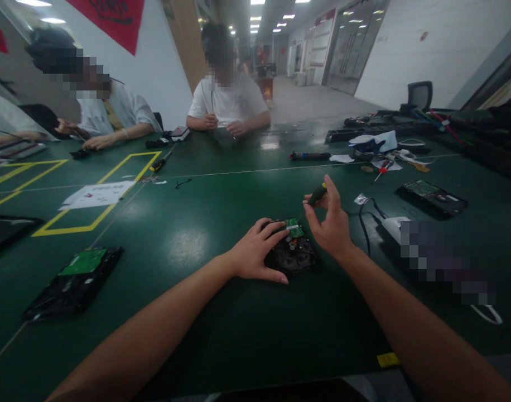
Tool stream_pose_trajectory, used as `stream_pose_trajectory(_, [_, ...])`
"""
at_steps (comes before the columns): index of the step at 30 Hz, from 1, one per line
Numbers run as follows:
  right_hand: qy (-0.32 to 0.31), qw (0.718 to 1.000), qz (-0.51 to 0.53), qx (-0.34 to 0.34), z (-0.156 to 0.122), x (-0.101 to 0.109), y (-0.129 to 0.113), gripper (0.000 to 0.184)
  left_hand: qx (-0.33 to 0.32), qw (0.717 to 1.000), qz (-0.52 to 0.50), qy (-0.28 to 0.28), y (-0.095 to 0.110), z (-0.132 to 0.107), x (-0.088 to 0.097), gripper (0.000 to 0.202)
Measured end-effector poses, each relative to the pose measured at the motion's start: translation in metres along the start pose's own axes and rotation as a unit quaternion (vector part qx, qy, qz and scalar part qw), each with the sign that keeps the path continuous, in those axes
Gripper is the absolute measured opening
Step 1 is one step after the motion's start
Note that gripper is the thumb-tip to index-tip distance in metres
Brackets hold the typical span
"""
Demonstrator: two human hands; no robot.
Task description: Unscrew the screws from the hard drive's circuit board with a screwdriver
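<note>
A black hard drive (295, 258) with a green circuit board (295, 226) lies on the green table in front of me. My left hand (259, 251) rests on its left side, fingers spread across the top and thumb stretched out near the front edge. Just to the right, my right hand (333, 226) pinches the dark handle of a screwdriver (317, 194) with a yellow end. The screwdriver tilts down towards the drive's right side. Its tip is too hard to make out, so I cannot tell whether it touches.
Another drive (77, 279) lies at left, a third (431, 198) at right. Beside my right forearm are a white-edged, blurred object (395, 226) and a black cable (364, 223). Further back lie a red screwdriver (383, 170) and a yellow-black screwdriver (159, 163). People sit across the table.
</note>
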State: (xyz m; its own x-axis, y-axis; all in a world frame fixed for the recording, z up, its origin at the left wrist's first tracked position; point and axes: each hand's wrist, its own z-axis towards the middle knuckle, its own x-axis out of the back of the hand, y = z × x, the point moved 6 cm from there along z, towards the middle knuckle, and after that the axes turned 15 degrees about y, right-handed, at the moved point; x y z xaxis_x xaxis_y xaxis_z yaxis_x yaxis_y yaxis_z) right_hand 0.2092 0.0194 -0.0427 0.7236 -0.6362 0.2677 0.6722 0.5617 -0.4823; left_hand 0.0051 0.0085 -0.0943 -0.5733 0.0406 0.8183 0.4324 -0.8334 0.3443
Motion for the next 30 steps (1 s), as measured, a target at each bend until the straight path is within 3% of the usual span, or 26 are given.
stream_pose_trajectory(5, [0.014, 0.999, -0.025, 0.041, 0.0006, 0.0023, -0.0009, 0.077, 0.0, 1.0, -0.006, 0.003, 0.002, 0.001, 0.0016, 0.12])
stream_pose_trajectory(13, [0.006, 1.0, -0.017, 0.006, -0.0009, 0.0004, 0.0037, 0.076, 0.006, 1.0, -0.01, 0.001, 0.0014, 0.0012, 0.0014, 0.121])
stream_pose_trajectory(18, [0.027, 0.999, -0.034, 0.018, 0.0001, 0.0025, -0.0007, 0.076, -0.001, 1.0, -0.015, 0.01, 0.002, 0.0012, 0.0018, 0.12])
stream_pose_trajectory(30, [0.002, 1.0, -0.004, 0.014, -0.0024, -0.0022, 0.0013, 0.077, -0.006, 1.0, -0.003, 0.006, 0.0007, 0.0006, 0.0, 0.124])
